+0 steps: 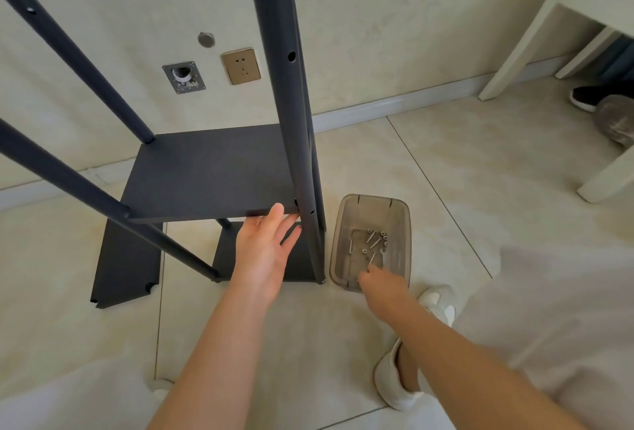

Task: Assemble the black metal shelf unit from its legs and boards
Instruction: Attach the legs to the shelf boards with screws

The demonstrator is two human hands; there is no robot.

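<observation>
1. A tiled floor [446, 162] is carrying everything, with the black shelf unit [212, 169] standing on it near the wall.
2. The shelf unit is standing part-built. Four round legs are rising past a middle board, and a lower board [233, 258] is sitting close to the floor beneath it.
3. A spare board [127, 258] is lying flat on the floor, just left of the shelf unit.
4. A clear plastic bin [399, 224] is sitting on the floor just right of the shelf unit, beside its front right leg [274, 52].
5. The left hand [264, 251] is reaching up to the shelf unit with fingers straight and spread, gripping nothing. Its fingertips are touching the front edge of the middle board, just beside the front right leg.
6. The right hand [380, 284] is dipping into the near end of the bin to the right of the shelf unit. Its fingers are pointing down and hidden behind its back, so whether it is holding anything cannot be told.
7. Loose screws [375, 241] and a hex key [351, 241] are lying on the bin's bottom, just beyond the right hand.
</observation>
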